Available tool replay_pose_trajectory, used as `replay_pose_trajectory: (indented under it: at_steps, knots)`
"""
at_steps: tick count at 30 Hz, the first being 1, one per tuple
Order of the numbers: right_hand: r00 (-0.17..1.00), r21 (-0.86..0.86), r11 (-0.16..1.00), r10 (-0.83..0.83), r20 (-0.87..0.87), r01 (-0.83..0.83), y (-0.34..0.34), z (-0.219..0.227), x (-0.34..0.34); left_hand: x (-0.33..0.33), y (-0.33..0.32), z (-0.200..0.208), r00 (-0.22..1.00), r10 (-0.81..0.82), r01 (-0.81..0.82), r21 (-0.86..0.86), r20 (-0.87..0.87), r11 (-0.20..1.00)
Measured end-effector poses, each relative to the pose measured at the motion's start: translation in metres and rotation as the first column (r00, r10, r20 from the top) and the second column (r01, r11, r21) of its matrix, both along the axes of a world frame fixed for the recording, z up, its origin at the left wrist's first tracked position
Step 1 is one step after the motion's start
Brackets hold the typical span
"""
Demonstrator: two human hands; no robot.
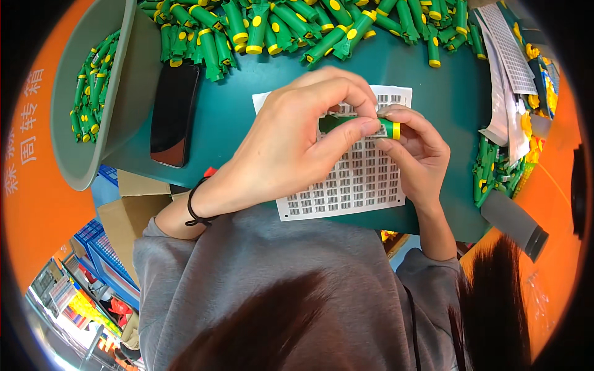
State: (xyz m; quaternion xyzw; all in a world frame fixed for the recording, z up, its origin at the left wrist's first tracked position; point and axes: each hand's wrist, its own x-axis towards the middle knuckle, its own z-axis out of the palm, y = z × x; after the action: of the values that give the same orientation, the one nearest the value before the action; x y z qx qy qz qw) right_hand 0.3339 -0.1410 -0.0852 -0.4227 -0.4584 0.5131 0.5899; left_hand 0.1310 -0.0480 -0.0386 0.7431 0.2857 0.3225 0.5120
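Note:
A green tube with a yellow end (pixel 396 130) is held level above a white sheet of small printed labels (pixel 309 205) on the table. My right hand (pixel 424 148) grips its yellow end, thumb below and fingers above. Across the tube reaches my left hand (pixel 281 133), with a dark band on the wrist. Its thumb and index finger pinch together at a small white label (pixel 381 131) against the tube's side. Part of the label is hidden under the thumb. My left palm and fingers cover some of the tube's green body.
Many similar green tubes (pixel 257 37) are heaped along the far edge. At the left stand a grey-green bin (pixel 127 80) holding more tubes and a black phone (pixel 175 117). Label sheets (pixel 508 55) and a grey cylinder (pixel 513 224) lie at the right. A cardboard box (pixel 117 216) sits below left.

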Motion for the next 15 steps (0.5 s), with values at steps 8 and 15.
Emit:
replay_pose_trajectory:
  at_steps: [8, 15]
  knots:
    - [0.989, -0.020, 0.999, -0.034, 0.147, 0.037, -0.002, 0.006, 0.002, 0.002, 0.003, 0.013, 0.977, -0.081, 0.089, 0.034, -0.199, 0.995]
    - [0.991, -0.007, 0.999, -0.030, 0.130, 0.031, -0.002, 0.008, 0.000, 0.004, 0.002, 0.013, 0.978, -0.054, 0.062, 0.036, -0.203, 0.997]
